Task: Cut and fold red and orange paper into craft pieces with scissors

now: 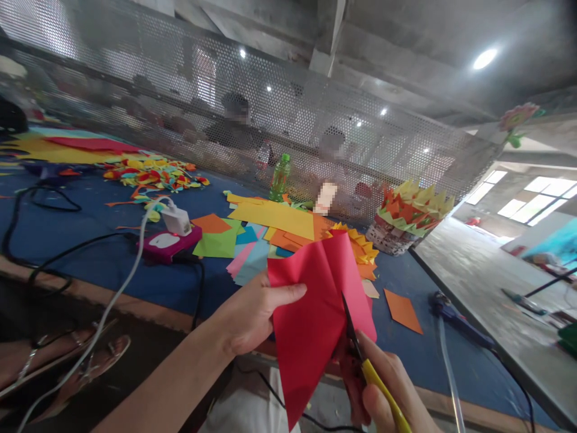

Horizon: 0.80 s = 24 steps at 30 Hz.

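Observation:
My left hand (252, 313) pinches the left edge of a red paper sheet (315, 313), thumb on top, and holds it up in front of me. My right hand (387, 391) grips yellow-handled scissors (360, 355). Their dark blades point up into the paper's right side. Behind the sheet, on the blue table (90, 240), lies a spread of coloured paper sheets (265, 231) in yellow, orange, green, pink and blue.
A magenta power bank with a white charger (174, 234) and cables sits at left. A green bottle (280, 176) stands by the perforated metal screen (225, 108). A basket of folded paper pieces (406, 219) is at right, a blue glue gun (455, 316) beyond it. Paper scraps (153, 173) lie far left. People sit behind the screen.

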Tool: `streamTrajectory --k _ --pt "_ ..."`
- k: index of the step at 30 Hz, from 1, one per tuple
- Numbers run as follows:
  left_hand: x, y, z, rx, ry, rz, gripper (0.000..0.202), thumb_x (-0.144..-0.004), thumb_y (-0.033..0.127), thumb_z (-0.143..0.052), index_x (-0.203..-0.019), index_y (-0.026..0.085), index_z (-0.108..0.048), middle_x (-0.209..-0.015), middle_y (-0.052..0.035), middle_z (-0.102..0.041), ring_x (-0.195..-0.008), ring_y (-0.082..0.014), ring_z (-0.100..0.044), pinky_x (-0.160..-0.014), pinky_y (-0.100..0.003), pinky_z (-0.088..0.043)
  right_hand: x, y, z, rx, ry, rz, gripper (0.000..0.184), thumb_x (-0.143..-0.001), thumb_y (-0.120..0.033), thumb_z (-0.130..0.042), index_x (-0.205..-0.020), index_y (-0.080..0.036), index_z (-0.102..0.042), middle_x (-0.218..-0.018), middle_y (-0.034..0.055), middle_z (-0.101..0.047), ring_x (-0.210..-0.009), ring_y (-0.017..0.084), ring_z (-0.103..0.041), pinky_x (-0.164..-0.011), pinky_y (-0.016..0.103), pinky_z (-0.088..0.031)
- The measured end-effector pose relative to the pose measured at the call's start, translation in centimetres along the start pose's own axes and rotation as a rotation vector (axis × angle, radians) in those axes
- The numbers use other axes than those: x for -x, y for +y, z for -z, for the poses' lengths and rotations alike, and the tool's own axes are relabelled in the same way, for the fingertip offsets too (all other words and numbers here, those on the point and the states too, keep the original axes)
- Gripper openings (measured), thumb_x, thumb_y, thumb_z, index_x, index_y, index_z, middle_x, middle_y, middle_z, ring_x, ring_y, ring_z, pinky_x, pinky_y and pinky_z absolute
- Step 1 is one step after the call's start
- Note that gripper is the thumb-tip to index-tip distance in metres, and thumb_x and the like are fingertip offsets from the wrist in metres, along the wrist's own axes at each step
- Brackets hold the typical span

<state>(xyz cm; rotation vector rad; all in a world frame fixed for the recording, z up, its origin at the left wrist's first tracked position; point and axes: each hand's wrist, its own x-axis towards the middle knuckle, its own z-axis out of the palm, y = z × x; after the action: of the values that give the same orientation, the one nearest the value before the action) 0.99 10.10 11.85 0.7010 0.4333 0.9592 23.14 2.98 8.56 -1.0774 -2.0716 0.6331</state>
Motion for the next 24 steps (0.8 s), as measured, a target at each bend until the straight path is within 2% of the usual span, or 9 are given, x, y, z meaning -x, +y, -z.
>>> streamTrajectory --k 3,6,11,14,24 --pt "0.0 0.0 0.0 0.005 -0.022 0.011 0.022 -0.081 0.01 -0.071 -0.102 0.014 -0.076 -0.096 -0.0135 -0.077 -0.087 -0.0272 -0.074 -0.081 -0.038 -0.059 -0.1 -0.2 0.1 -0.102 -0.015 -0.041 0.057 -0.089 -0.073 -0.036 -0.094 -0.02 -0.056 -0.057 -0.0008 -0.052 -0.048 0.012 -0.043 -0.044 0.024 -0.033" --pt "0.0 0.0 0.1 0.01 -0.037 0.02 0.021 -0.081 0.011 -0.071 -0.102 0.014 -0.076 -0.096 -0.0137 -0.077 -0.087 -0.0274 -0.074 -0.081 -0.039 -0.058 0.0 -0.8 0.2 -0.078 0.027 -0.089 0.057 -0.088 -0.074 -0.038 -0.088 -0.02 -0.055 -0.055 -0.0022 -0.051 -0.047 0.01 -0.041 -0.045 0.024 -0.031" --pt "-0.1 0.0 0.0 -0.002 -0.031 0.027 0.022 -0.081 0.012 -0.071 -0.102 0.014 -0.076 -0.097 -0.014 -0.077 -0.087 -0.0283 -0.074 -0.083 -0.042 -0.058 0.2 -1.4 0.1 -0.087 0.039 -0.201 0.062 -0.086 -0.078 -0.037 -0.086 -0.019 -0.055 -0.053 -0.0065 -0.041 -0.045 0.008 -0.032 -0.043 0.025 -0.021" --pt "0.0 0.1 -0.1 -0.012 -0.034 0.026 0.021 -0.08 0.012 -0.072 -0.101 0.014 -0.076 -0.096 -0.0142 -0.077 -0.087 -0.0285 -0.074 -0.082 -0.041 -0.058 0.1 -1.1 0.0 -0.083 0.033 -0.2 0.064 -0.083 -0.082 -0.037 -0.08 -0.019 -0.051 -0.055 -0.0078 -0.034 -0.048 0.008 -0.027 -0.045 0.025 -0.018" --pt "0.3 0.2 -0.4 -0.011 -0.029 0.043 0.021 -0.079 0.014 -0.073 -0.1 0.014 -0.075 -0.095 -0.0136 -0.077 -0.086 -0.0286 -0.074 -0.081 -0.041 -0.058 0.8 0.1 -0.5 0.038 0.105 -0.223 0.067 -0.079 -0.085 -0.037 -0.074 -0.02 -0.048 -0.05 -0.0082 -0.033 -0.044 0.007 -0.028 -0.04 0.024 -0.016"
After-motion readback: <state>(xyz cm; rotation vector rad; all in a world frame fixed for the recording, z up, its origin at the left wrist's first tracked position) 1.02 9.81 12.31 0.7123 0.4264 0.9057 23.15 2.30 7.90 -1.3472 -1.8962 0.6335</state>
